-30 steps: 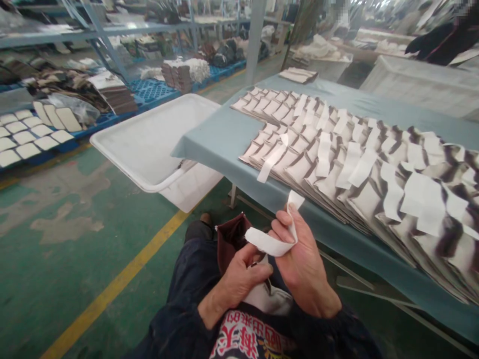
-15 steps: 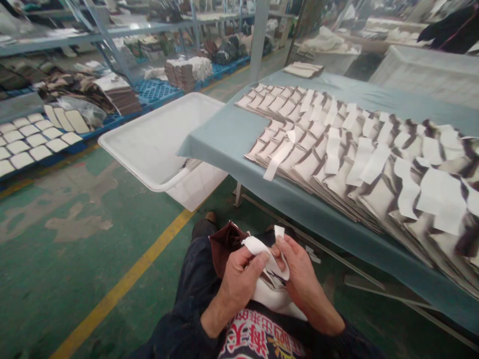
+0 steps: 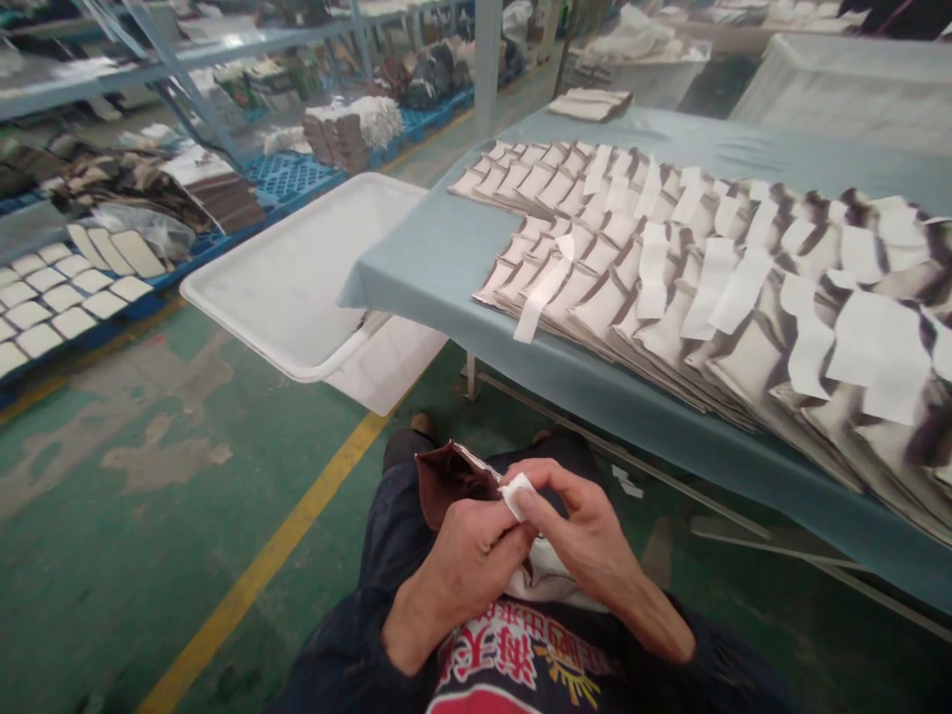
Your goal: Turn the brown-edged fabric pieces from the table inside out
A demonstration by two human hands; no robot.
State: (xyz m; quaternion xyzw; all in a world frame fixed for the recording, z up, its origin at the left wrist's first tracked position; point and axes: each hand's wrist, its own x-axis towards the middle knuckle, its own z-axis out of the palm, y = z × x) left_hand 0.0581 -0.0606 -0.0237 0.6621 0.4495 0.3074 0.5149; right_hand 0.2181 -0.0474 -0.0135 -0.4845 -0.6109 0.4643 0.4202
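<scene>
Over my lap, my left hand and my right hand meet at a small white strip. The right thumb and fingers pinch the strip. My left fingers are closed beside it, on the edge of a piece of fabric whose dark brown side spreads out to the left. A white part of fabric hangs below my hands, partly hidden by them. Exactly what the left fingertips grip is partly covered.
A blue-green covered table ahead right bears rows of overlapping pale fabric pieces with white strips. A white bin stands beside its left corner. Blue pallets with stacked fabric lie at the left, near shelving.
The long white strip held between both hands is now gathered into a small fold at the right fingertips. My hands have come closer together, and the view has shifted slightly.
</scene>
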